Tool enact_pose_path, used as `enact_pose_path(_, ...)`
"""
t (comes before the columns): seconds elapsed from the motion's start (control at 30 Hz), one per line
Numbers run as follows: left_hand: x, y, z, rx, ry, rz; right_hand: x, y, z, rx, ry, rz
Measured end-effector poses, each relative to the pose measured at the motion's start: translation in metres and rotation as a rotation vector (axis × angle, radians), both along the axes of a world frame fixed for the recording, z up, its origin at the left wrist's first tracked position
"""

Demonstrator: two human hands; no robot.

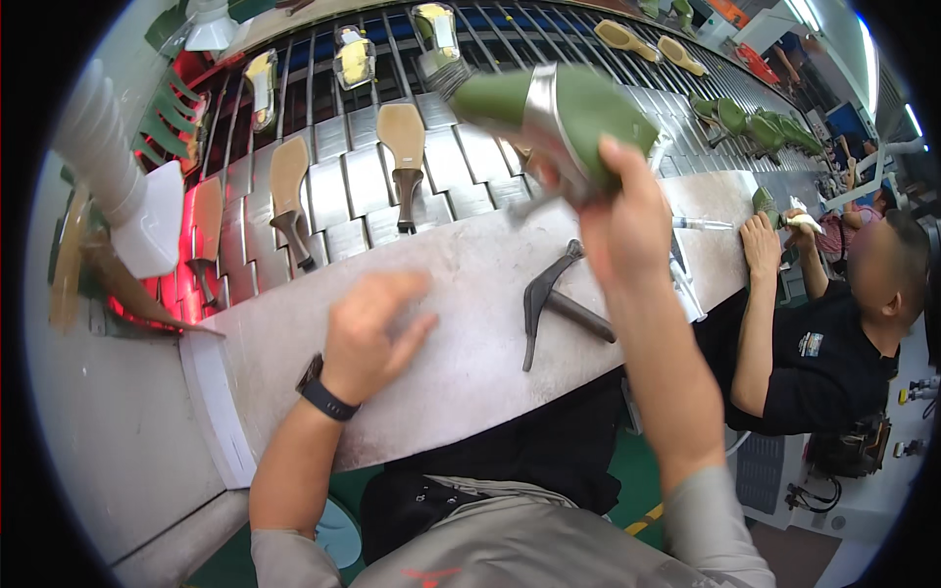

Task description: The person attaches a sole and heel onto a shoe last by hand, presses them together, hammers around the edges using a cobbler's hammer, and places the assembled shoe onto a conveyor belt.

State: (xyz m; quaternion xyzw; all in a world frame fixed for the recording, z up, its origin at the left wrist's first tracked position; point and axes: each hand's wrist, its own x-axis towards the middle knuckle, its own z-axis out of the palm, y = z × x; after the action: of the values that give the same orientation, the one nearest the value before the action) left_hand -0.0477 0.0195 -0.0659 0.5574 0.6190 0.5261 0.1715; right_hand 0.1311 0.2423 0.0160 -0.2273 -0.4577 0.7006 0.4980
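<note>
My right hand (627, 220) is raised above the grey workbench (461, 323) and grips a green shoe upper on a silver last (554, 113), held out over the conveyor. My left hand (372, 333) hovers low over the bench with its fingers loosely curled and nothing in it; a dark band sits on that wrist. A dark metal hammer-like tool (554, 299) lies on the bench between my two arms. A thin white pen-like tool (701, 224) lies further right.
A slatted metal conveyor (343, 206) behind the bench carries tan soles with heels (402, 147) and green shoes (755, 122). A person in a dark shirt (823, 343) works at my right, hands on the bench. A white duct (103, 147) stands left.
</note>
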Motion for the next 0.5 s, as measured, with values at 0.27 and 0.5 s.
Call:
enact_pose_path(0.27, 0.020, 0.001, -0.002, -0.163, -0.146, -0.199, -0.045, 0.230, -0.054, 0.278, -0.996, -0.509)
enact_pose_path(0.5, 0.016, -0.009, 0.003, -0.168, -0.010, -0.202, -0.050, 0.106, -0.053, 0.894, -1.046, -0.588)
